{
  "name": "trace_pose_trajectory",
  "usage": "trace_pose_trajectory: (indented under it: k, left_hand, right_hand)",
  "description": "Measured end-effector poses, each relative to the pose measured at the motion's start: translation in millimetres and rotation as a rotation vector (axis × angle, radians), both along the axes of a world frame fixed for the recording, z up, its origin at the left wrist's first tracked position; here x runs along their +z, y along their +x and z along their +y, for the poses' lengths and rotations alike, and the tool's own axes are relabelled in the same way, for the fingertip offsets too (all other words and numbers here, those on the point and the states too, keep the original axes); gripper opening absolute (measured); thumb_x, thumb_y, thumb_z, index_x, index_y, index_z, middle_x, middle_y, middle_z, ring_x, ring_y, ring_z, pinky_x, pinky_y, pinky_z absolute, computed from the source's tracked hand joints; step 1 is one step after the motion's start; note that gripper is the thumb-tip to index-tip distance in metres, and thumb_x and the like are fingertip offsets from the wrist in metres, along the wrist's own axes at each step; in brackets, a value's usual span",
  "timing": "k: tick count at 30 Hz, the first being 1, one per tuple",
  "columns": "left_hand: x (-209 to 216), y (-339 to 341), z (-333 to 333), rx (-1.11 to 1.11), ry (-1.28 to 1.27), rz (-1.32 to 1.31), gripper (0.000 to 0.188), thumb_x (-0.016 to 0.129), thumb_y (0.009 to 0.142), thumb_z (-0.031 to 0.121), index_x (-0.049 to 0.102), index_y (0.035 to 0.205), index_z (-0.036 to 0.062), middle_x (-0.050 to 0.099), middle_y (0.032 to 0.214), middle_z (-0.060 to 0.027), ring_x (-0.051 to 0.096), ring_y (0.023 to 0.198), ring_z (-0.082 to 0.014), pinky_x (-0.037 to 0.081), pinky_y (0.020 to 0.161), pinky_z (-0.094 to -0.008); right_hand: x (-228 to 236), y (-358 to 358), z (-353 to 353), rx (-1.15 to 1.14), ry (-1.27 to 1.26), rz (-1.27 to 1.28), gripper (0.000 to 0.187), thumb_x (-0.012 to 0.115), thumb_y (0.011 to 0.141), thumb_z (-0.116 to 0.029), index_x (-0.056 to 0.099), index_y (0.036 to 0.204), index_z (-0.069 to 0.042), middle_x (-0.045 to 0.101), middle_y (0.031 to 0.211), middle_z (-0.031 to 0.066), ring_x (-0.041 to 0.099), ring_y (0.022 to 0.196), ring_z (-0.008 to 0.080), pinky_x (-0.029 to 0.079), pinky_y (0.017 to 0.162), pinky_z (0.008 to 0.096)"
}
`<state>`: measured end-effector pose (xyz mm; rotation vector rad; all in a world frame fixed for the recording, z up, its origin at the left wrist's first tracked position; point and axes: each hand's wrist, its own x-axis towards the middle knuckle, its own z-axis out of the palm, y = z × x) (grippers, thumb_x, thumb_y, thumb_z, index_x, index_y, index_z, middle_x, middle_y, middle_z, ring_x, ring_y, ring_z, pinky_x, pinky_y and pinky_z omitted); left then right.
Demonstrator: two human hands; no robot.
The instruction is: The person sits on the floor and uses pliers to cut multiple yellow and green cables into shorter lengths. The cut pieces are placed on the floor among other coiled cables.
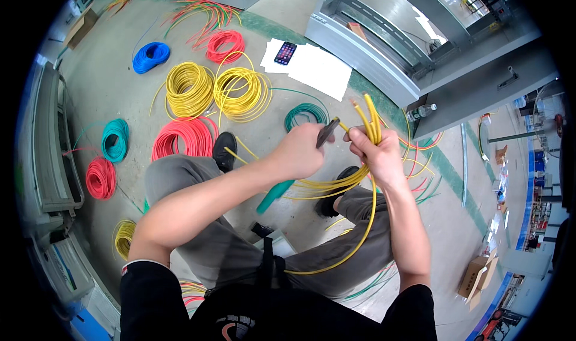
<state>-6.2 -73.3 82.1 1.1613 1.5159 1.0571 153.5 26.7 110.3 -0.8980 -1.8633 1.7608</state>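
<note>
Grey workshop floor (135, 125) spreads beneath us as we sit bent over our wiring, grey trousers (198, 245) framing the work. Our left hand (300, 149) is clenched around what look like green-handled pliers (326, 134), their dark head at the tip of one yellow wire (342, 125). Our right hand (377, 152) grasps the bundle of yellow wires (372, 116) just beside it, thumb pressed in, the lengths trailing between our legs. One raised end seems to show bare copper, so we judge the stripping begun but unfinished; the remaining ends are too small to tell. Beyond our black shoe (224, 151), red coil (201, 142) and yellow coils (205, 98) lie neatly wound, apparently left untouched. Farther off, a phone (285, 53) rests on white sheets (324, 71) near a grey metal cabinet (366, 56).
</note>
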Motion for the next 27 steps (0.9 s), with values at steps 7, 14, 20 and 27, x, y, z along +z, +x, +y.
trace_pose_trajectory:
  k: [7, 14, 20, 27]
  left_hand:
    - [21, -23, -9, -0.071, -0.403, -0.333, 0.038, 0.045, 0.065, -0.006, 0.054, 0.101, -0.0065, 0.053, 0.073, -0.0085, 0.056, 0.066, -0.0171, 0.043, 0.058, -0.0274]
    - [33, -28, -11, -0.080, -0.393, -0.445, 0.038, 0.046, 0.067, -0.004, 0.053, 0.104, -0.0032, 0.055, 0.079, -0.0073, 0.056, 0.073, -0.0168, 0.043, 0.064, -0.0255]
    - [34, -39, -14, -0.062, -0.293, -0.378, 0.030, 0.047, 0.069, -0.003, 0.055, 0.098, -0.0012, 0.056, 0.080, -0.0074, 0.056, 0.070, -0.0176, 0.045, 0.064, -0.0272]
    - [28, -36, -14, -0.019, -0.202, 0.110, 0.019, 0.047, 0.074, -0.002, 0.055, 0.091, -0.0024, 0.058, 0.079, -0.0153, 0.055, 0.065, -0.0311, 0.047, 0.065, -0.0410]
  right_hand:
    - [-9, -18, -13, -0.005, 0.695, -0.170, 0.012, 0.061, 0.076, -0.001, 0.068, 0.086, -0.001, 0.061, 0.069, 0.0216, 0.063, 0.062, 0.0358, 0.048, 0.055, 0.0367]
    - [-10, -22, 1, -0.018, 0.824, -0.145, 0.018, 0.059, 0.075, 0.000, 0.068, 0.090, 0.000, 0.062, 0.068, 0.0206, 0.064, 0.061, 0.0340, 0.049, 0.055, 0.0369]
    - [2, -34, 5, -0.020, 0.975, -0.003, 0.015, 0.060, 0.077, 0.001, 0.068, 0.089, 0.001, 0.064, 0.070, 0.0175, 0.064, 0.060, 0.0300, 0.049, 0.055, 0.0333]
    - [4, -32, 2, 0.045, 0.874, -0.020, 0.017, 0.059, 0.077, 0.004, 0.067, 0.092, 0.003, 0.068, 0.076, 0.0143, 0.067, 0.064, 0.0212, 0.050, 0.060, 0.0273]
